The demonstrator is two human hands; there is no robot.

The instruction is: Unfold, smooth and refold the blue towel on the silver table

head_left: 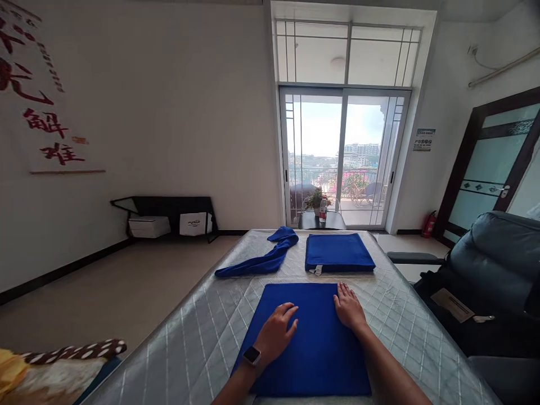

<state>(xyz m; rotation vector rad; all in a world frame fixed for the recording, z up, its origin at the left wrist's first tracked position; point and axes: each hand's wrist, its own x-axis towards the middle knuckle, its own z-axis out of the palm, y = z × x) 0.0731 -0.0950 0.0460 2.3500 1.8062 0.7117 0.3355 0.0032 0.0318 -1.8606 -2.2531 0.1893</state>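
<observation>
Flat cloth: plain blue; folded cloth: plain blue; loose cloth: blue; mattress: silver-grey, diamond lattice; scroll: white, red characters; fabric: dark brown, white spots

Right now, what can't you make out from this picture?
All in the head view:
Front cloth: underside, hidden by its top.
Right hand: palm, hidden by the hand's back.
White tag: any print, too small.
Watch: display, too small to read.
Scroll: left part, cut off by the edge.
</observation>
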